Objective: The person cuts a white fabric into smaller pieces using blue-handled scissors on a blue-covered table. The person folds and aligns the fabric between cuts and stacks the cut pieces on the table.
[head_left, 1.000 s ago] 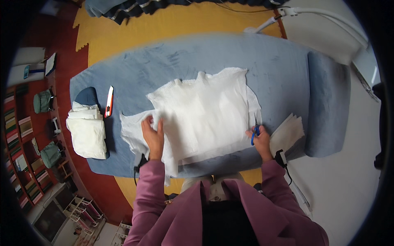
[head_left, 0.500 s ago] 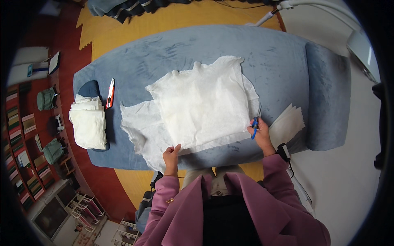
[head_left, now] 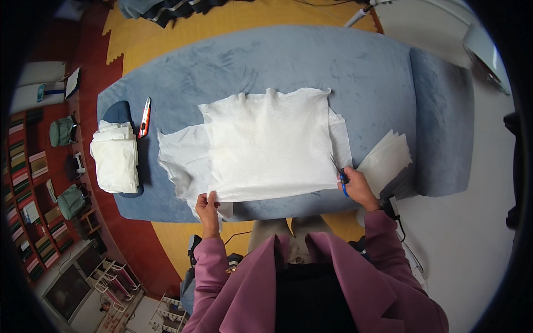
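Note:
A white thin cloth sheet (head_left: pixel 266 141) lies on the blue-grey padded bed, over another white sheet (head_left: pixel 183 152) that spreads out to the left. My left hand (head_left: pixel 209 213) pinches the top sheet's lower-left corner between thumb and fingers. My right hand (head_left: pixel 358 190) holds blue-handled scissors (head_left: pixel 345 182) at the lower-right edge of the sheet, blades pointing up and left over the fabric. Whether my right fingers also grip the cloth is hard to make out. Some folded white pieces (head_left: pixel 387 158) lie just right of that hand.
The bed (head_left: pixel 288 55) has a bolster (head_left: pixel 444 122) on the right. At its left end, folded white fabric (head_left: pixel 115 158) sits on a dark pad beside a red-and-white box cutter (head_left: pixel 144 119). Beyond are a lamp arm (head_left: pixel 358 16), bookshelves (head_left: pixel 30 183) and green stools (head_left: pixel 69 200).
My left hand moved from inside the left part of the fabric down to the top sheet's corner, then leftward with it. The top sheet lies straighter; my right hand keeps the scissors at the right edge.

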Demonstrator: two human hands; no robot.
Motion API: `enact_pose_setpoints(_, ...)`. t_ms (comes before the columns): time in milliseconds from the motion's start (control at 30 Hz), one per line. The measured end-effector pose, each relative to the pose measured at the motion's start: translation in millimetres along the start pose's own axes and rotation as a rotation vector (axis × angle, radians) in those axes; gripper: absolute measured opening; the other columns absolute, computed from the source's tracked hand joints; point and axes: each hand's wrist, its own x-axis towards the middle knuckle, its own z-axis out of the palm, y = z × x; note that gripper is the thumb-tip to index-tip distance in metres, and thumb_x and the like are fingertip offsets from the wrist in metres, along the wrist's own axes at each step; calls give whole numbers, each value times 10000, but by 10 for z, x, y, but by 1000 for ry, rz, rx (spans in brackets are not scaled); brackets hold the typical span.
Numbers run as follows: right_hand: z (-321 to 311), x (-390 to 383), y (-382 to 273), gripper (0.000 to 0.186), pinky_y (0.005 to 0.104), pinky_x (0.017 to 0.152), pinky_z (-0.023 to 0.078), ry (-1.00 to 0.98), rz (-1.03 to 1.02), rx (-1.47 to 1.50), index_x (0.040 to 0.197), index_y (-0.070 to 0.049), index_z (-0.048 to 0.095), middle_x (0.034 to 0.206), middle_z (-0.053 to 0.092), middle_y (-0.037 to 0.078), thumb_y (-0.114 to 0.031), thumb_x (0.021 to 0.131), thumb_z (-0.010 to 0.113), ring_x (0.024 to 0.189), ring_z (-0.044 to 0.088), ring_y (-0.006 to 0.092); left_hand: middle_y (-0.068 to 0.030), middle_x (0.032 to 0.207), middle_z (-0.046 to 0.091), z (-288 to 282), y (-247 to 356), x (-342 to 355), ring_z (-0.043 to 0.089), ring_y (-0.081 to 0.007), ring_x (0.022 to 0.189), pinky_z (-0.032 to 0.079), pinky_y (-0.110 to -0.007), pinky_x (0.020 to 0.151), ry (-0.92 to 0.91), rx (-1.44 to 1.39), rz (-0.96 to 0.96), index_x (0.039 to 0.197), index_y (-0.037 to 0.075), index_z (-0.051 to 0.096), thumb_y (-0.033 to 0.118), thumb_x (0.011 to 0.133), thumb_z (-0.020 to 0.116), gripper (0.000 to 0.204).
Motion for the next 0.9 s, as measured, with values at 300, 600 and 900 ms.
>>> enact_pose_setpoints(300, 355, 63, 97, 290, 382, 625, 475, 45, 109, 91, 863, 13, 593, 750, 638, 177, -196, 754, 762, 676, 631, 307, 20, 608, 505, 155, 408, 123, 403, -75, 451, 310, -232, 431, 89, -211, -90, 851, 53, 604, 119, 878, 710, 128)
enact_pose_setpoints(600, -79, -716, -1451, 234, 277, 629, 487, -319, 151, 741, 922, -6, 623, 787, 636, 60, -131, 779, 760, 659, 629, 145, 14, 675, 549, 273, 3026, -342, 474, -48, 534, 408, -174, 503, -68, -815, 463, 905, 61, 629, 87, 942, 622, 45)
enact_pose_setpoints(900, 137, -1297, -1578, 217, 247, 711, 438, -626, 17, 1141, 949, -32, 575, 821, 573, 37, -223, 864, 632, 778, 563, 117, -62, 780, 671, 1885, 4335, -761, 647, -129, 692, 523, -286, 626, -120, -197, 1248, 1059, 9, 642, 104, 909, 653, 178)
